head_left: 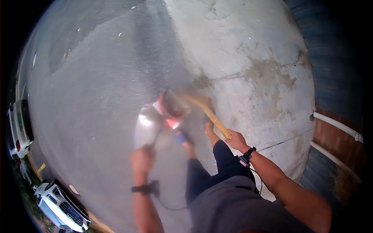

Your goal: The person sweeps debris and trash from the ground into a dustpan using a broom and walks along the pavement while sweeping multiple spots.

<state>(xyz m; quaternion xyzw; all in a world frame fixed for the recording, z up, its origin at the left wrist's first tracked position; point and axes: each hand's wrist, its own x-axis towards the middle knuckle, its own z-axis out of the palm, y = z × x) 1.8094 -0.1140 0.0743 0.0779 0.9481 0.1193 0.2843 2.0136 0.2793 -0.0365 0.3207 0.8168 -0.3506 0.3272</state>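
My left hand is closed in a fist, blurred by motion, at the near end of a shiny silvery scoop-like thing. Just beyond it is a red and white open container-like thing, too smeared to name; whether the two are joined I cannot tell. My right hand is wrapped round a yellow ribbed stick. The stick slants forward and left, its far end fading into a brown blur beside the red and white thing. Each wrist wears a dark strap with a small device and cable.
My feet, in blue footwear, stand on grey pavement near lighter, stained concrete. Two white cars are at the left edge. White pipes and a dark corrugated wall line the right.
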